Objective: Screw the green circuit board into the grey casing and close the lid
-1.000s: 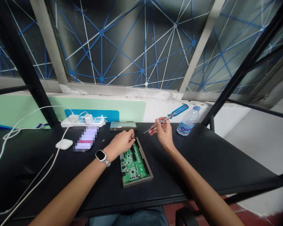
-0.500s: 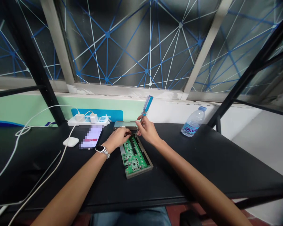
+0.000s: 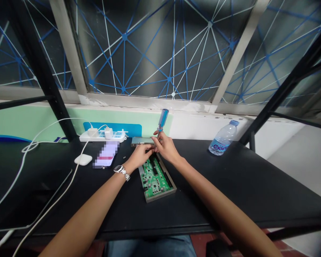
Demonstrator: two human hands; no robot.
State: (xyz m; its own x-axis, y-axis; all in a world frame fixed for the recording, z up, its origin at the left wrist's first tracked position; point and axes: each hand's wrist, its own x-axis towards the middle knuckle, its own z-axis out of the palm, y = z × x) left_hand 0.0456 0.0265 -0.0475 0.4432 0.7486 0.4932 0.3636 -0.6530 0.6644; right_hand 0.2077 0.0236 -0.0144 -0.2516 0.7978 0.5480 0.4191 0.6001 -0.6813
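Note:
A green circuit board (image 3: 155,178) lies in a shallow metal case (image 3: 162,197) on the black table. My right hand (image 3: 166,145) is closed round a screwdriver (image 3: 163,119) with a blue and clear handle, held nearly upright over the far end of the board. Its tip is hidden behind the fingers. Beside it my left hand (image 3: 139,155) has thumb and fingers pinched together near the screwdriver's shaft; what they hold, if anything, is too small to tell. Behind both hands lies a flat metal panel (image 3: 139,140).
To the left are a phone (image 3: 106,155), a white earphone case (image 3: 83,159), a power strip (image 3: 103,135) with chargers, white cables and a dark tablet-like slab (image 3: 40,200). A water bottle (image 3: 223,138) stands at the right, near the black frame (image 3: 280,96).
My left hand has moved right and its fingers have closed in by the screwdriver's shaft. The screwdriver is more upright, its handle shifted slightly left. The whole view has shifted a little.

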